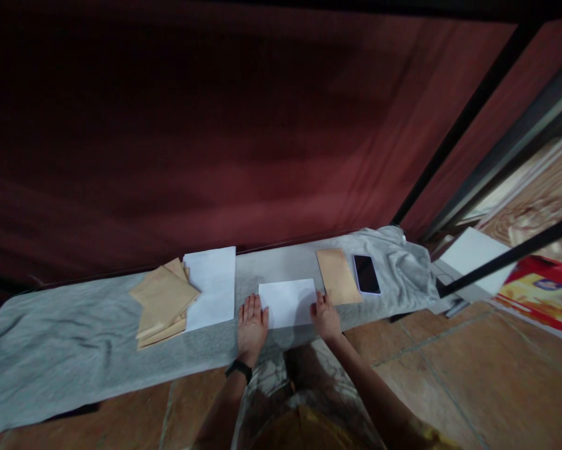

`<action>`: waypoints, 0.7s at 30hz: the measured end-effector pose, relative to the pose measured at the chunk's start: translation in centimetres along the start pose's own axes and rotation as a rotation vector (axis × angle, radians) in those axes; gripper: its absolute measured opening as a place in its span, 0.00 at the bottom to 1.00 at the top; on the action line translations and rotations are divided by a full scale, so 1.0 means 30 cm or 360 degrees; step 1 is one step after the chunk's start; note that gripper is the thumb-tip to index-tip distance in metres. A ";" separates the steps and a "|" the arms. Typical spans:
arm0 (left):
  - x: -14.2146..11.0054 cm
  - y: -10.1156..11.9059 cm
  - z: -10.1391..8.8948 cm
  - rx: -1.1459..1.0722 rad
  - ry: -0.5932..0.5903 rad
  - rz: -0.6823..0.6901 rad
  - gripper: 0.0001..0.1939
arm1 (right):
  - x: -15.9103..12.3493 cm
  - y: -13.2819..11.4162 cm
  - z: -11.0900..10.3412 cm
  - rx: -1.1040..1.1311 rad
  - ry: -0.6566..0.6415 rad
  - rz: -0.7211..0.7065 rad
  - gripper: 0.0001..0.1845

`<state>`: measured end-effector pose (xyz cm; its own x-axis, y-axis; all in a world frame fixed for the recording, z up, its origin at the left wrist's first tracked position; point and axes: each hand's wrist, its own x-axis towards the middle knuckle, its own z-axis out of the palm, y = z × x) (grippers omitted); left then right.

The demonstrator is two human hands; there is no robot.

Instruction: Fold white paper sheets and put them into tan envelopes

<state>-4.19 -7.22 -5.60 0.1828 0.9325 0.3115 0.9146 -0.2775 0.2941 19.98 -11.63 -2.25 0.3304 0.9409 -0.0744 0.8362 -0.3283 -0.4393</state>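
Paper (287, 301) lies between both hands' fingers: left hand (252, 324) flattened, released, at one edge; right hand (326, 317) curled at the other, fingertips too indistinct to tell whether they pinch.

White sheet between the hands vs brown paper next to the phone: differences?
Colour: the white sheet is white; the brown paper is tan.
Width: the white sheet is wider side to side; the brown paper is narrower.
Place: the white sheet lies between left hand and right hand; the brown paper beside the phone.
Shared: both lie flat on grey cloth.
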 end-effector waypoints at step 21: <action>-0.099 0.092 -0.047 -0.0023 -0.0115 0.0383 0.30 | 0.047 -0.001 -0.026 0.1354 -0.0215 0.0324 0.04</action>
<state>-2.72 -11.09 -4.43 0.4202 0.8533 0.3087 0.8365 -0.4961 0.2326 20.76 -10.35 -1.63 0.3378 0.8904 -0.3051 0.1401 -0.3682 -0.9191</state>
